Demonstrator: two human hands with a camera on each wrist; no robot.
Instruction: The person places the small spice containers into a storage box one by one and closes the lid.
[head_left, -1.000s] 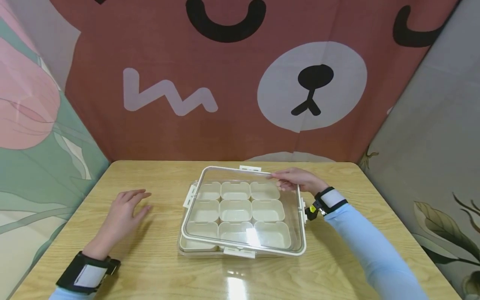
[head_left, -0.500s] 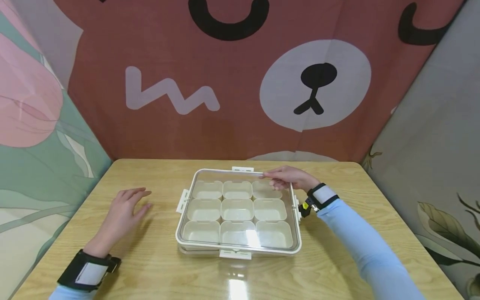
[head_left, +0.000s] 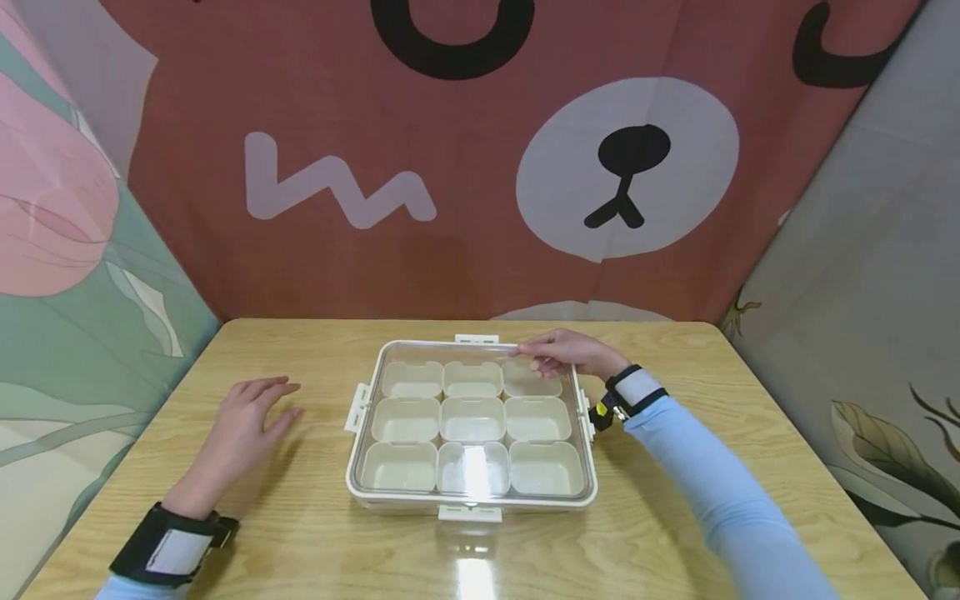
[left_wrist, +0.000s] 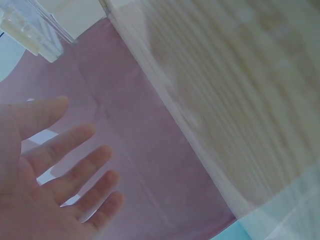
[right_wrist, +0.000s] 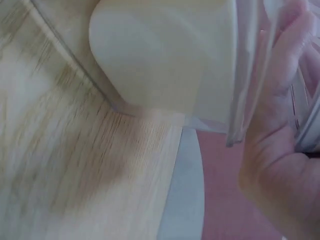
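A clear lid with a white rim point(head_left: 540, 502) and white side clips lies over a shallow transparent storage box point(head_left: 397, 507) in the middle of the table, lined up with it in the head view. Through the lid show several cream cups point(head_left: 472, 418) in rows. My right hand point(head_left: 562, 354) pinches the lid's rim at the far right corner, some fingers seen through the clear plastic. From close by, the right wrist view shows a cup point(right_wrist: 165, 60) behind the box wall beside that hand. My left hand point(head_left: 243, 421) hovers left of the box, fingers spread and holding nothing.
The wooden table point(head_left: 307, 542) runs back to a brown curtain point(head_left: 465, 267) with a bear print. Patterned fabric point(head_left: 67, 292) hangs at the left, and a grey leaf-print cloth point(head_left: 862, 292) at the right. Both wrists wear black straps.
My right hand has shifted the lid left and turned it slightly, from askew to squared over the box, with its rim lower at the front. My left hand has stayed in place.
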